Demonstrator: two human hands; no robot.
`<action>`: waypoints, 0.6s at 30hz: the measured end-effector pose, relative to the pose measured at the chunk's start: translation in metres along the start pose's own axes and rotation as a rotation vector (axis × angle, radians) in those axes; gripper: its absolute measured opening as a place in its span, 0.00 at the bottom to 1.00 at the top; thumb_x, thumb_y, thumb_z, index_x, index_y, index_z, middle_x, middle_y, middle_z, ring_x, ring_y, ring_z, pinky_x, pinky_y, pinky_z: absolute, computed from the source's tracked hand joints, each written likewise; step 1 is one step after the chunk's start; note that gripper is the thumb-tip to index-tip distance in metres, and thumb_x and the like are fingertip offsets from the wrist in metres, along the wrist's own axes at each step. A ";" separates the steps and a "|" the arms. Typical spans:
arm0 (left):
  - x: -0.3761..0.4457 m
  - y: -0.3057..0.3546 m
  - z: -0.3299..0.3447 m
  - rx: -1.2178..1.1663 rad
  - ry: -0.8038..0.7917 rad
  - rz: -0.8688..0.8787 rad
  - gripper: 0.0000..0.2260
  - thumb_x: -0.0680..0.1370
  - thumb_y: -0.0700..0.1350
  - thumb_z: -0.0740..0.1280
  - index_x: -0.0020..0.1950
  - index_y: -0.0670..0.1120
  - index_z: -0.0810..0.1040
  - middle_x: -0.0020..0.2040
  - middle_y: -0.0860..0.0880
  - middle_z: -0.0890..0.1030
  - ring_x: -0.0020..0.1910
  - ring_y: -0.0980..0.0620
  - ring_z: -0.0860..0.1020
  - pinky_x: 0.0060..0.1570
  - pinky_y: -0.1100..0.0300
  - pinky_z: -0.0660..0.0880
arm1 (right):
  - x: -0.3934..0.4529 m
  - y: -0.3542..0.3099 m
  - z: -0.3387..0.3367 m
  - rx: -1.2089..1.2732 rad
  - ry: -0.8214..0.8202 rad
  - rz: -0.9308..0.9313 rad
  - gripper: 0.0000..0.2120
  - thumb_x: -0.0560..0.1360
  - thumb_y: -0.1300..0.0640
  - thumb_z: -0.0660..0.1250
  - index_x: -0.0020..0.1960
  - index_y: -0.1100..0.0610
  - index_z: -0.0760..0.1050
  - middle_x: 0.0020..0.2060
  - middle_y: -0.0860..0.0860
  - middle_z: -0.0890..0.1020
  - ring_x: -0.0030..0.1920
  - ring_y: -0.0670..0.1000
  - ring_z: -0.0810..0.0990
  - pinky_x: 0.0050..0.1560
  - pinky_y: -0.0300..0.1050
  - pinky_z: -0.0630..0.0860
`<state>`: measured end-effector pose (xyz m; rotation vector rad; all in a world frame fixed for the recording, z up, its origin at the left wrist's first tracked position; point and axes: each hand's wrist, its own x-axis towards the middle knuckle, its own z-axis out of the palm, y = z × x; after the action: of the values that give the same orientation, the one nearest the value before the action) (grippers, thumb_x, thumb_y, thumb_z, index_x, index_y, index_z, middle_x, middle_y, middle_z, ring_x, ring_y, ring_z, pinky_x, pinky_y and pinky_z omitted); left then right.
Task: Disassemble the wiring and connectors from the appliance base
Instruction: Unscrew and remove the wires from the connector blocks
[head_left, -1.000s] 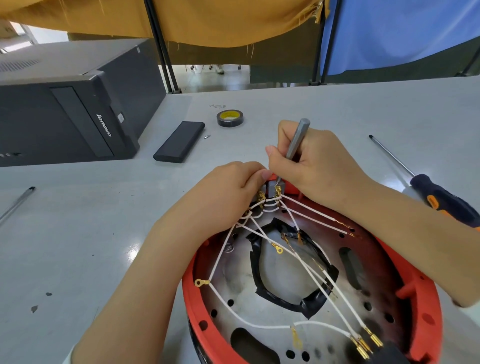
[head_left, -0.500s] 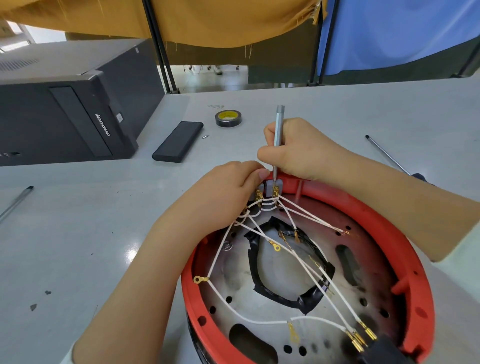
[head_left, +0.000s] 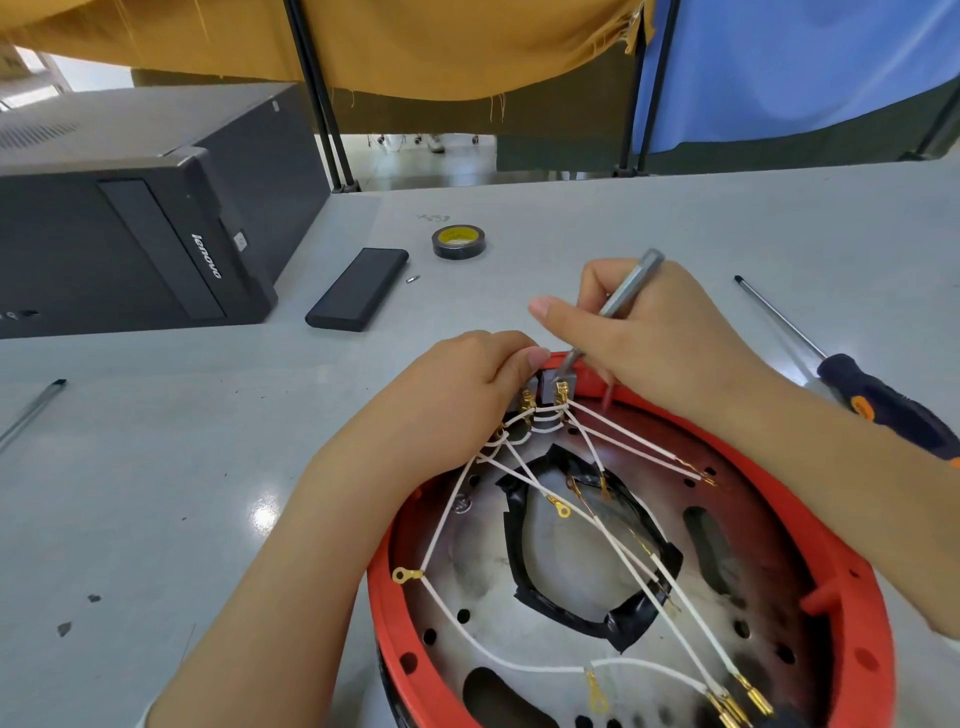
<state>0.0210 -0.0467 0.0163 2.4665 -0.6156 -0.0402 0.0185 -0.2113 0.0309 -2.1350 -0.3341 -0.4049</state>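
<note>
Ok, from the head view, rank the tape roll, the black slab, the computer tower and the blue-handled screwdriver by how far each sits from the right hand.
Measured from the right hand:
1. Tape roll, up and to its left on the table.
2. Blue-handled screwdriver, off to its right; close to the tape roll's distance, hard to separate.
3. Black slab, farther left.
4. Computer tower, far left.

base rim (head_left: 857, 587): red plastic, matt | inner plate (head_left: 483, 592): scuffed metal | table (head_left: 156, 467): smooth, perhaps laminate
</note>
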 end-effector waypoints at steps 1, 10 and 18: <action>0.000 0.000 0.000 0.002 -0.001 -0.002 0.16 0.81 0.55 0.52 0.56 0.52 0.77 0.46 0.51 0.79 0.47 0.54 0.75 0.47 0.59 0.70 | -0.001 0.002 0.000 0.007 0.028 0.008 0.20 0.73 0.50 0.69 0.28 0.55 0.66 0.18 0.47 0.71 0.22 0.44 0.70 0.28 0.36 0.67; 0.001 -0.001 0.001 -0.015 0.001 -0.002 0.16 0.82 0.54 0.53 0.54 0.50 0.77 0.44 0.50 0.79 0.44 0.55 0.74 0.46 0.62 0.67 | -0.001 0.006 0.003 -0.091 0.126 -0.052 0.19 0.72 0.60 0.65 0.27 0.57 0.60 0.22 0.48 0.65 0.24 0.46 0.64 0.26 0.33 0.62; 0.000 -0.001 0.000 -0.019 0.000 -0.009 0.15 0.81 0.54 0.53 0.50 0.49 0.77 0.38 0.51 0.77 0.40 0.58 0.73 0.43 0.66 0.67 | -0.005 0.000 0.003 -0.207 0.071 -0.142 0.19 0.73 0.56 0.66 0.28 0.52 0.60 0.20 0.47 0.63 0.26 0.46 0.67 0.28 0.37 0.62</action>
<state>0.0210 -0.0462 0.0158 2.4506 -0.6015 -0.0494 0.0146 -0.2087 0.0274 -2.2990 -0.4198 -0.6183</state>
